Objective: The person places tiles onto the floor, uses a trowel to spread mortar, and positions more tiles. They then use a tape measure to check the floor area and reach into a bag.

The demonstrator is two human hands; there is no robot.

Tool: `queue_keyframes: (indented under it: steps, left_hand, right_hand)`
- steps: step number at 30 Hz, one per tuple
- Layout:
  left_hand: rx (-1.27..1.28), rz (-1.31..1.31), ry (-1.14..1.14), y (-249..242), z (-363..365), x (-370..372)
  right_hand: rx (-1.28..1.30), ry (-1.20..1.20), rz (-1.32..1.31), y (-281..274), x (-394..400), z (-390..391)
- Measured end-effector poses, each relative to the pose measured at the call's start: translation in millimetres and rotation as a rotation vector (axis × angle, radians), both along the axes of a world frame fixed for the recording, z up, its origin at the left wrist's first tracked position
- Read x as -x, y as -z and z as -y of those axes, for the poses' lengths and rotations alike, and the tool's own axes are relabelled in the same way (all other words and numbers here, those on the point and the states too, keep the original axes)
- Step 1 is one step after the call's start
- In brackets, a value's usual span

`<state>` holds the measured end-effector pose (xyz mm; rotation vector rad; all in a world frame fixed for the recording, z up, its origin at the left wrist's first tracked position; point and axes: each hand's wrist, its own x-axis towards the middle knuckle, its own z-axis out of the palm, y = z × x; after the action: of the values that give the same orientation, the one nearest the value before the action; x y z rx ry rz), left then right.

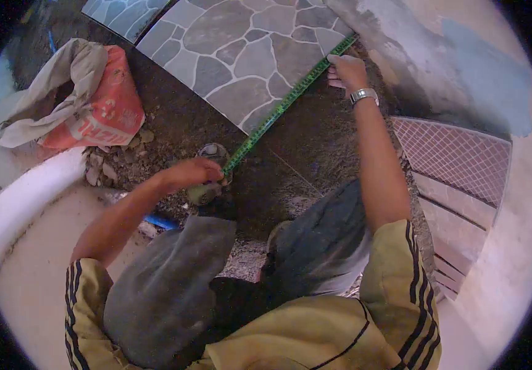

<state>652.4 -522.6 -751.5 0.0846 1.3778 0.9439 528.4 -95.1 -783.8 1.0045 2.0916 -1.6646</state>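
Observation:
A green tape measure blade (284,106) is stretched diagonally along the near right edge of a slab with a stone-pattern face (229,49). My left hand (195,174) is closed on the blade's lower end, near the slab's bottom corner. Close to the blade's upper end, my right hand (347,71) pinches it between thumb and fingers; a metal watch (365,95) is on that wrist. Below and behind my left hand lies a greenish and grey object (203,193), partly hidden, whose kind I cannot make out.
A red and white sack (115,102) lies on rubble at the left, beside a curved white edge (25,188). Another patterned slab (124,15) is at the top. Tiles (457,154) stand along the right wall. Bare soil (297,145) lies before my knees.

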Motion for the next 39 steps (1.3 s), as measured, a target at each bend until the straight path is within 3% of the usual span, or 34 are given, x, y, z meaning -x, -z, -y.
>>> queue_keyframes:
  steps: [13,17,20,23,28,29,32,39]
  left_hand:
    - [-0.051,-0.016,0.032,-4.6,-10.1,2.7]
    - [0.038,-0.173,0.156,5.4,-8.3,0.3]
    - [-0.361,-0.187,0.074,37.5,15.1,-8.4]
    - [-0.18,0.011,-0.09,-20.1,-9.4,2.2]
    - [-0.116,0.149,-0.3,-26.5,0.7,9.2]
    - [-0.087,0.208,-0.364,-25.8,4.0,13.2]
    - [-0.116,0.156,-0.528,-29.6,8.3,28.2]
    - [-0.219,0.074,-0.974,-40.0,7.8,76.8]
  right_hand:
    - [0.024,0.05,-0.018,3.3,0.7,-0.2]
    - [-0.147,-0.057,-0.161,-10.7,1.6,4.8]
    - [-0.072,-0.062,-0.256,-19.5,2.4,6.7]
    - [0.07,-0.103,-0.319,-37.6,3.5,16.1]
    - [0.123,-0.347,-0.24,-82.5,1.1,41.9]
    - [0.027,-0.273,-0.164,-79.6,0.2,37.7]
    - [0.104,0.023,0.013,-42.9,-9.2,11.1]
    - [0.395,0.059,0.094,-34.1,-13.5,26.8]
